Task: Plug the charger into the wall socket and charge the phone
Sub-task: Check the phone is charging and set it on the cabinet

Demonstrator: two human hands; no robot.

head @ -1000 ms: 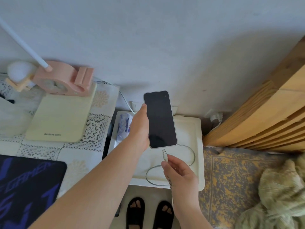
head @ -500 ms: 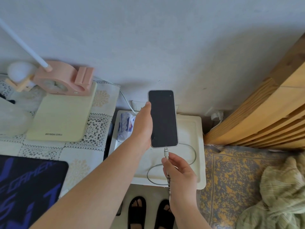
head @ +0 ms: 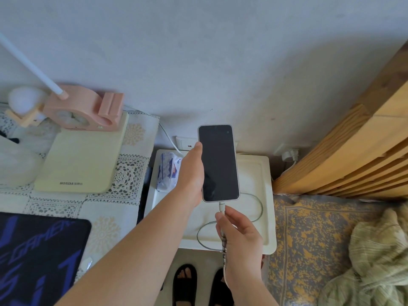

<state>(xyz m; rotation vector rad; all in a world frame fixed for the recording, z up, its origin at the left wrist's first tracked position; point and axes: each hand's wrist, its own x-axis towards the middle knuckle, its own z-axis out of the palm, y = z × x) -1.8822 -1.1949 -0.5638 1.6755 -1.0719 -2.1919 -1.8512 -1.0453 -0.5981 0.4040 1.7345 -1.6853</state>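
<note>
My left hand [head: 192,173] holds a phone [head: 218,163] upright by its left edge, its dark screen facing me, above a white stool. My right hand [head: 239,237] pinches the white charging cable [head: 256,212] just behind its connector [head: 222,206], whose tip sits at the phone's bottom port. The cable loops over the stool and runs back toward the wall. A white wall socket plate [head: 184,142] shows behind the phone, partly hidden by it. A second white plug [head: 289,155] sits in a socket at the right, by the bed frame.
A white stool [head: 262,237] carries a tissue pack [head: 166,172]. At left is a lace-covered table [head: 110,208] with a cream lamp base [head: 81,160], a pink clock stand [head: 86,109] and a dark mouse mat [head: 37,257]. A wooden bed frame [head: 353,155] and a patterned mattress [head: 309,239] lie at right.
The phone has shifted slightly right and turned more upright. My right hand has brought the connector up from just below the phone to its bottom port.
</note>
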